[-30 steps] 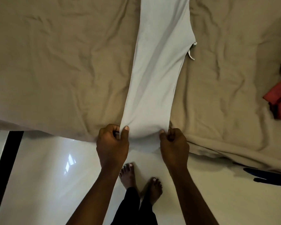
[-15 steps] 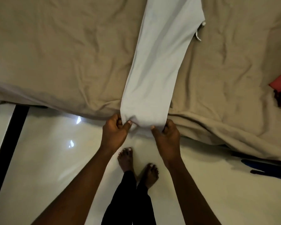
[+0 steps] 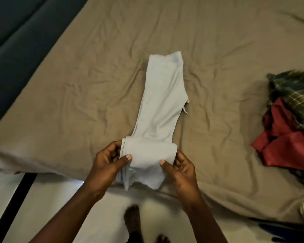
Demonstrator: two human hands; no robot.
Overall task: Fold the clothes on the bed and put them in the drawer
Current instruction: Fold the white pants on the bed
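At the near edge of the bed, a person stands barefoot on a glossy white floor and holds a pale garment with both hands. The garment lies in one long narrow strip on the tan, wrinkled sheet, running straight away from the person toward the middle of the bed. Its near end is lifted and turned over on itself into a thick fold — the left hand grips the left side of that fold, the right hand the right side. Each thumb presses on top of the cloth and the fingers curl round its edge, so both hands are clamped on the garment, one at each side of the strip. A loose corner of cloth hangs below the thumbs, over the bed's edge. A short white cord sticks out from the strip's right edge, about halfway along. Well to the right on the bed sits a heap of other clothes — a red piece in front, a green checked cloth behind it. One bare foot shows below the hands. A dark stripe crosses the floor at the left.
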